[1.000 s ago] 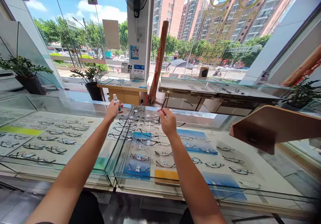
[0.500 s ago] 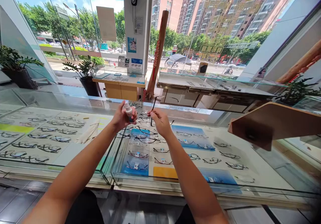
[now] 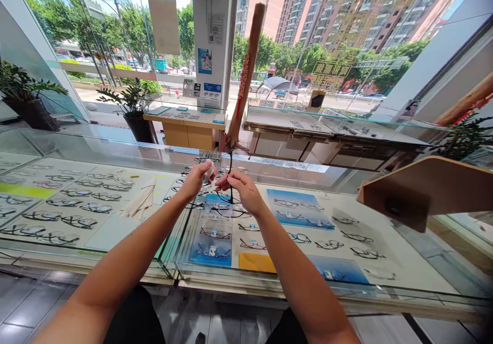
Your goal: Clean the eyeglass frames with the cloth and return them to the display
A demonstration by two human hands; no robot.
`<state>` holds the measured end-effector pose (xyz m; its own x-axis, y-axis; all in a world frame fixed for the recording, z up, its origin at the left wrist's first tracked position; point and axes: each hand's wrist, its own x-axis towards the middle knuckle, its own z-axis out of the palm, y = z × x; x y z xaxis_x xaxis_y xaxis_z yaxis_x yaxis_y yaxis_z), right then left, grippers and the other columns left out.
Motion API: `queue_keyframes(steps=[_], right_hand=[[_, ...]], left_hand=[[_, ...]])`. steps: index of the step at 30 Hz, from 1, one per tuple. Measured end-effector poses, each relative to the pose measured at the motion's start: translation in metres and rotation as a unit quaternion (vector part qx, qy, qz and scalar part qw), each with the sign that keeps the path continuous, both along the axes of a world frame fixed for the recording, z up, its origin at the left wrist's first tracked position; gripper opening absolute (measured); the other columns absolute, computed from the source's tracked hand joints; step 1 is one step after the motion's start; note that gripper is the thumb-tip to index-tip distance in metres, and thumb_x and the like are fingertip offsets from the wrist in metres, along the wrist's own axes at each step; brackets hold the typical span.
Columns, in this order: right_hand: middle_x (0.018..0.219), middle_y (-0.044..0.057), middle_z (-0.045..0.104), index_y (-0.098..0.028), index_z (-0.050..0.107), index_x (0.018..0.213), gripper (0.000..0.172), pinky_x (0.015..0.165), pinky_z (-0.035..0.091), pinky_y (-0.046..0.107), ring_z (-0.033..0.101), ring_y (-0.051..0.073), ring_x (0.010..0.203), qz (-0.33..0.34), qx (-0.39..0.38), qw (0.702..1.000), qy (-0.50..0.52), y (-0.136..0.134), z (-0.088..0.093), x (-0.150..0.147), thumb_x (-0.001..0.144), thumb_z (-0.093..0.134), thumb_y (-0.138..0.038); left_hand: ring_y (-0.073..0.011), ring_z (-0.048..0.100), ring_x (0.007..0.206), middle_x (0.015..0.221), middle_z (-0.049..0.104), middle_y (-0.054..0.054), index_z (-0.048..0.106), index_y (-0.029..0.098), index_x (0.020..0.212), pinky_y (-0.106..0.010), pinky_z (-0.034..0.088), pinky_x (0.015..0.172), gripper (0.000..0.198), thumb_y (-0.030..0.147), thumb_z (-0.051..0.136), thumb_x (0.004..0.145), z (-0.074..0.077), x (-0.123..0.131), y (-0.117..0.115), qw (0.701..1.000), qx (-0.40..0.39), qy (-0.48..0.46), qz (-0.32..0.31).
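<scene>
Left hand (image 3: 195, 179): we are closing it round a small spray bottle (image 3: 209, 170). The fingers are wrapping it, and only the white top is showing past the knuckles. The bottle's body is hiding in the fist.

Right hand (image 3: 242, 190): we are pinching a pair of black-framed glasses (image 3: 230, 161) between thumb and fingers, just right of the left hand, the two nearly touching. One thin dark piece is standing up above the fingers and a rim is hanging below them. We are not making out how the frame is folded, since it is blending with the frames under the glass.

Change: a second ago we were stretching both arms to the counter's far edge, hands apart and bottle upright. Now we are holding them together and nearer to us, and the bottle is showing less than before.

Beneath both hands: a glass counter (image 3: 115, 151), over which we are holding both things.
- A pale folded cloth (image 3: 140, 203) is lying left of the left hand.
- Rows of spectacles (image 3: 73, 221) are lying under the glass, with blue mats (image 3: 210, 254) and an orange card (image 3: 256, 262) nearer us than the right hand.

Far right of the right hand: a brown wooden panel (image 3: 423, 190).

Beyond the hands:
- A wooden pole (image 3: 246, 72) is leaning by a white pillar.
- A potted plant (image 3: 133, 108) is standing off to the left.
- Windows are showing trees and tower blocks.
</scene>
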<state>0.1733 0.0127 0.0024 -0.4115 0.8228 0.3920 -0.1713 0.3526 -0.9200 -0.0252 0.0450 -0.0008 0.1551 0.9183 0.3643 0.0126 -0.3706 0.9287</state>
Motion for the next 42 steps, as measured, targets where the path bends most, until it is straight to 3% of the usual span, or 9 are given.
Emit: queue_keyframes(steps=[14, 22, 26, 30, 38, 42], right_hand=[[0.098, 0.006, 0.082, -0.022, 0.079, 0.091, 0.033, 0.088, 0.06, 0.039, 0.076, 0.021, 0.086, 0.03, -0.031, 0.998, 0.043, 0.001, 0.001, 0.0, 0.096, 0.072, -0.055], [0.101, 0.006, 0.083, -0.024, 0.076, 0.091, 0.036, 0.082, 0.061, 0.036, 0.074, 0.021, 0.087, -0.029, -0.063, 0.992, 0.108, 0.005, 0.005, 0.005, 0.093, 0.074, -0.061], [0.1, 0.005, 0.083, -0.023, 0.079, 0.09, 0.035, 0.08, 0.061, 0.032, 0.073, 0.018, 0.084, -0.019, -0.061, 0.989, 0.13, 0.006, 0.004, 0.005, 0.093, 0.076, -0.058], [0.1, 0.006, 0.083, -0.022, 0.079, 0.093, 0.033, 0.08, 0.059, 0.031, 0.075, 0.018, 0.085, -0.01, -0.056, 0.989, 0.138, 0.007, 0.003, 0.006, 0.096, 0.075, -0.055], [0.106, 0.007, 0.084, -0.022, 0.08, 0.096, 0.029, 0.084, 0.061, 0.033, 0.079, 0.02, 0.093, -0.014, -0.059, 0.987, 0.152, 0.007, 0.004, 0.008, 0.099, 0.072, -0.05], [0.102, 0.006, 0.084, -0.022, 0.081, 0.095, 0.03, 0.083, 0.061, 0.032, 0.078, 0.02, 0.092, -0.02, -0.054, 0.984, 0.166, 0.011, 0.001, 0.006, 0.098, 0.073, -0.05]], left_hand=[[-0.0192, 0.049, 0.064, 0.064, 0.056, -0.004, 0.06, 0.022, 0.066, -0.035, 0.04, 0.066, 0.066, 0.082, 0.051, 0.091, 0.005, 0.003, -0.01, 0.999, 0.026, 0.02, 0.018], [-0.0169, 0.043, 0.066, 0.064, 0.05, -0.001, 0.052, 0.021, 0.065, -0.032, 0.033, 0.066, 0.065, 0.08, 0.054, 0.092, 0.0, 0.008, -0.016, 0.991, 0.059, 0.12, -0.027], [-0.0173, 0.044, 0.069, 0.068, 0.051, 0.0, 0.055, 0.021, 0.07, -0.031, 0.035, 0.069, 0.062, 0.078, 0.053, 0.092, 0.0, 0.009, -0.018, 0.991, 0.047, 0.125, -0.029], [-0.0188, 0.048, 0.068, 0.067, 0.055, -0.002, 0.057, 0.021, 0.069, -0.033, 0.04, 0.07, 0.061, 0.076, 0.049, 0.094, 0.005, 0.002, -0.012, 0.99, 0.046, 0.13, -0.024], [-0.0174, 0.051, 0.059, 0.06, 0.055, -0.003, 0.06, 0.021, 0.064, -0.032, 0.042, 0.064, 0.063, 0.079, 0.054, 0.089, 0.012, -0.038, 0.019, 0.996, 0.028, 0.037, 0.073], [-0.0178, 0.05, 0.058, 0.058, 0.055, -0.004, 0.059, 0.021, 0.061, -0.033, 0.04, 0.065, 0.064, 0.078, 0.051, 0.089, 0.009, -0.033, 0.017, 0.995, 0.03, 0.092, 0.024]])
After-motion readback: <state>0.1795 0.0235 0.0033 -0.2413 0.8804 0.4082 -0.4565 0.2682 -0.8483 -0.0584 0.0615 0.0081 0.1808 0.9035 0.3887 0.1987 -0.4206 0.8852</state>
